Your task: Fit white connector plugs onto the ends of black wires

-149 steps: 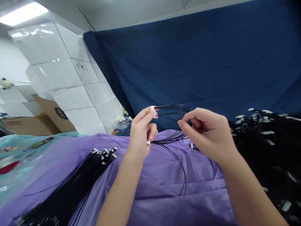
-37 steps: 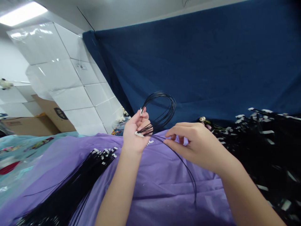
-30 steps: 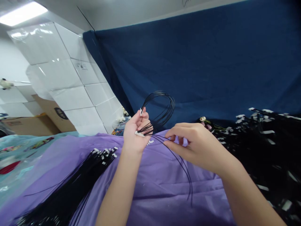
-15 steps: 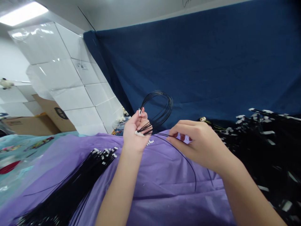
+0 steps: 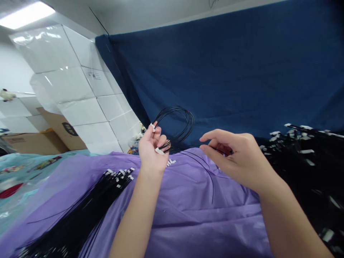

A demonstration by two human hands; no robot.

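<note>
My left hand (image 5: 153,148) is closed around a looped bundle of thin black wires (image 5: 189,123). One white connector (image 5: 152,127) is pinched at its fingertips, and a second white connector (image 5: 159,151) lies across the palm. A few loose wire ends trail right from the bundle and droop over the purple cloth (image 5: 185,200). To the right of those ends is my right hand (image 5: 233,154), with thumb and index finger apart and nothing visible between them. Its other fingers are curled and partly hidden.
A pile of black wires with white connectors (image 5: 114,182) lies on the cloth at left. A larger heap of similar wires (image 5: 303,179) stands at right. Behind hang a blue curtain (image 5: 228,71) and stacked white boxes (image 5: 72,86); cardboard boxes (image 5: 34,141) are further left.
My right hand has let go of the wires, opened its thumb and index finger and moved slightly right. My left hand has shifted a little left with the looped bundle.
</note>
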